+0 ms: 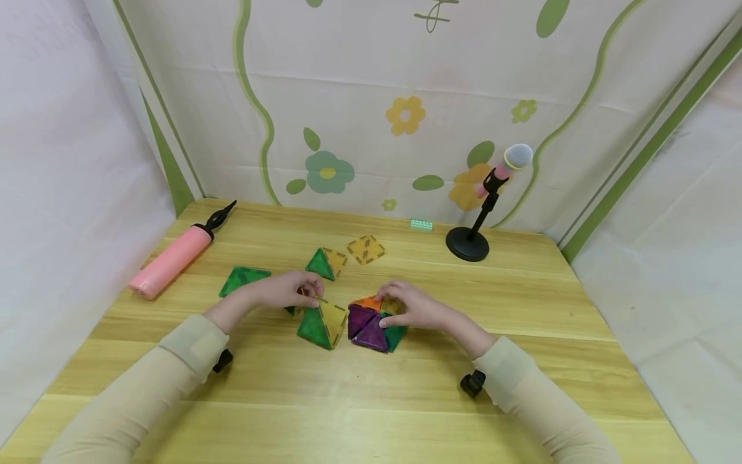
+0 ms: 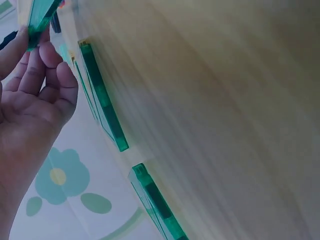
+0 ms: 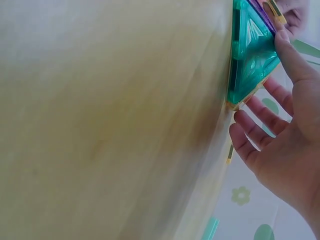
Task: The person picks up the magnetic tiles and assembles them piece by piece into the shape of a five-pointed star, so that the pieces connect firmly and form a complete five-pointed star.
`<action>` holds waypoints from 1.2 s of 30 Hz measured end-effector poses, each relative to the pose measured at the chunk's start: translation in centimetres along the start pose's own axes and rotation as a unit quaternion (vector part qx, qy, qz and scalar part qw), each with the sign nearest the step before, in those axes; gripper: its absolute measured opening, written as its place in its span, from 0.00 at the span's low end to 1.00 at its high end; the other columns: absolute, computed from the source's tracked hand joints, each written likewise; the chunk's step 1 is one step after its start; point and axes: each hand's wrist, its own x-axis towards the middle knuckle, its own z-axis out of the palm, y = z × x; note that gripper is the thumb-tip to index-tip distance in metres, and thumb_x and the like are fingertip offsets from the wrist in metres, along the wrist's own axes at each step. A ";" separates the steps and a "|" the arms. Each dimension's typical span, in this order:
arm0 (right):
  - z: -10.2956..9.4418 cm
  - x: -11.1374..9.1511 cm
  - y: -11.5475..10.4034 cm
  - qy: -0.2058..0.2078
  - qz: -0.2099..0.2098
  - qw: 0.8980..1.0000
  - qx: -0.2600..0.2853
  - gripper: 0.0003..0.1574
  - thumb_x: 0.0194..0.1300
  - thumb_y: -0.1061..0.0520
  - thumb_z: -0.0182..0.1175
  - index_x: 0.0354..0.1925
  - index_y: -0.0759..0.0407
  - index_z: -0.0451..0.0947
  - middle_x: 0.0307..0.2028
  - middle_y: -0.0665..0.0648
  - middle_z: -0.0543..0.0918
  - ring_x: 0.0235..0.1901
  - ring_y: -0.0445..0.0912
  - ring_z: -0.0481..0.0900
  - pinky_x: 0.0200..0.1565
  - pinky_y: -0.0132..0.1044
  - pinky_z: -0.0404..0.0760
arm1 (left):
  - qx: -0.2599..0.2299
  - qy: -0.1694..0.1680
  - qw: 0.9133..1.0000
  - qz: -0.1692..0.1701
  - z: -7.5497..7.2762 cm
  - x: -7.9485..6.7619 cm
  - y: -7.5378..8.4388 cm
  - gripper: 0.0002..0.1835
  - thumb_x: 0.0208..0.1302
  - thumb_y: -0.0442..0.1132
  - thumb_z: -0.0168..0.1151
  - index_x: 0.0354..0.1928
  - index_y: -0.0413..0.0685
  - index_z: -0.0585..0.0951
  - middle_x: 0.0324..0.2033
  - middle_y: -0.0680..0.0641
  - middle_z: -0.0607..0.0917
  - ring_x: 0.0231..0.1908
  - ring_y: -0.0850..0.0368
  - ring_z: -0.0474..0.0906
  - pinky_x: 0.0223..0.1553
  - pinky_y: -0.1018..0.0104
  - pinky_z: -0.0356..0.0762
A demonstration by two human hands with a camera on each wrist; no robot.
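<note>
My left hand (image 1: 284,290) pinches a joined pair of triangular magnetic tiles, one green (image 1: 313,328) and one yellow (image 1: 333,317), by its upper corner. In the left wrist view the thumb and fingertips meet on the green tile (image 2: 39,22). With thumb in front and fingers behind, my right hand (image 1: 414,306) grips a raised cluster of triangular magnetic tiles, purple (image 1: 371,333), orange (image 1: 368,302), yellow and green (image 1: 396,335). The pair stands tilted just left of this cluster. Its green side (image 3: 252,52) faces the right wrist camera. Part of the cluster is hidden by my right hand.
Behind my left hand lie a green tile (image 1: 243,278) and a green-and-yellow pair (image 1: 326,263). Further back is a yellow tile square (image 1: 366,249). A pink hand pump (image 1: 174,261) lies left; a microphone on a stand (image 1: 468,243) and a mint block (image 1: 421,225) are at the back.
</note>
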 end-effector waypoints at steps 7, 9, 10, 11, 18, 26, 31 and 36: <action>0.0 0.3 -0.2 0.007 0.011 1.000 -0.008 0.32 0.55 0.32 0.61 0.51 0.47 0.72 0.50 0.45 0.72 0.54 0.43 0.70 0.57 0.41 0.71 | -0.016 0.054 0.998 0.032 -0.9 1.1 0.3 0.08 0.69 0.38 0.55 0.46 0.44 0.75 0.34 0.45 0.80 0.37 0.52 0.75 0.39 0.61 0.74; -0.1 0.5 -0.3 0.005 0.018 1.000 -0.006 0.30 0.57 0.31 0.60 0.50 0.46 0.73 0.50 0.46 0.72 0.54 0.44 0.71 0.57 0.42 0.71 | -0.020 0.067 0.997 0.035 -1.2 1.5 0.6 0.08 0.69 0.38 0.55 0.46 0.43 0.74 0.34 0.44 0.80 0.36 0.52 0.74 0.38 0.60 0.73; -0.3 0.5 -0.4 0.005 0.018 1.000 -0.004 0.29 0.58 0.32 0.59 0.50 0.47 0.73 0.50 0.47 0.72 0.53 0.45 0.71 0.56 0.43 0.72 | -0.020 0.074 0.996 0.035 -1.4 1.7 0.8 0.08 0.69 0.38 0.54 0.46 0.43 0.74 0.34 0.44 0.79 0.35 0.52 0.74 0.37 0.60 0.73; -0.4 0.7 -0.4 0.005 0.018 1.000 0.000 0.28 0.60 0.33 0.58 0.50 0.48 0.73 0.50 0.48 0.72 0.53 0.46 0.71 0.56 0.44 0.72 | -0.019 0.080 0.996 0.033 -1.5 1.9 1.0 0.08 0.69 0.38 0.54 0.46 0.43 0.74 0.34 0.45 0.79 0.35 0.52 0.73 0.36 0.60 0.72; -2.0 2.1 -0.6 0.056 -0.006 0.998 0.043 0.21 0.71 0.44 0.50 0.52 0.55 0.77 0.45 0.51 0.80 0.45 0.45 0.75 0.43 0.40 0.76 | -0.011 0.100 0.995 0.016 -2.3 3.6 2.6 0.08 0.70 0.41 0.54 0.46 0.47 0.75 0.37 0.47 0.82 0.38 0.49 0.77 0.39 0.55 0.74; -3.5 3.5 -1.7 0.113 0.029 0.979 0.165 0.19 0.72 0.49 0.51 0.49 0.58 0.80 0.35 0.54 0.84 0.39 0.57 0.81 0.39 0.45 0.80 | 0.001 0.107 0.994 0.022 -2.5 5.9 3.7 0.10 0.70 0.42 0.54 0.48 0.46 0.74 0.33 0.49 0.82 0.34 0.45 0.76 0.35 0.61 0.72; -3.5 4.0 -1.1 0.127 0.057 0.967 0.212 0.17 0.70 0.51 0.54 0.46 0.62 0.81 0.36 0.60 0.83 0.37 0.60 0.79 0.39 0.53 0.77 | -0.007 0.117 0.993 0.011 -2.2 6.5 4.2 0.15 0.70 0.43 0.54 0.55 0.46 0.72 0.39 0.48 0.83 0.37 0.53 0.78 0.38 0.61 0.74; -3.7 4.1 -0.2 0.138 0.080 0.959 0.233 0.19 0.71 0.52 0.53 0.48 0.65 0.80 0.35 0.64 0.82 0.37 0.62 0.76 0.35 0.45 0.75 | -0.011 0.122 0.992 0.008 -2.0 6.6 3.9 0.18 0.68 0.42 0.56 0.57 0.45 0.71 0.40 0.47 0.84 0.40 0.56 0.79 0.42 0.61 0.76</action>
